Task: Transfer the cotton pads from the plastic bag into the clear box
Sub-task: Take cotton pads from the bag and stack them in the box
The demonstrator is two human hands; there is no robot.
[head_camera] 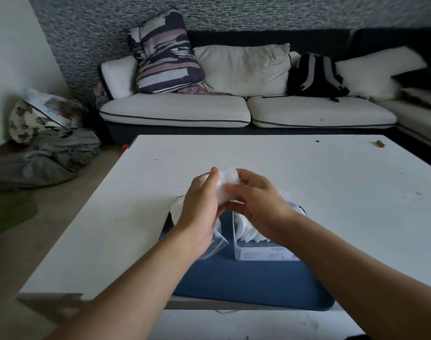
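Both hands meet above the white table, holding a bunch of white cotton pads point(225, 184) between them. My left hand point(201, 204) grips the pads from the left and my right hand point(256, 201) from the right. Under my left wrist hangs the crumpled clear plastic bag point(217, 238). The clear box point(261, 250) stands on a blue mat below my right hand, with a row of cotton pads point(249, 229) standing in it. My right wrist hides the box's far end.
The blue mat point(246, 283) lies at the white table's point(332, 182) near edge. A small brown object point(379, 143) sits at the far right corner. Beyond stands a sofa point(234, 109) with cushions and a black backpack point(316, 74). Clothes and bags point(42, 143) lie on the floor at left.
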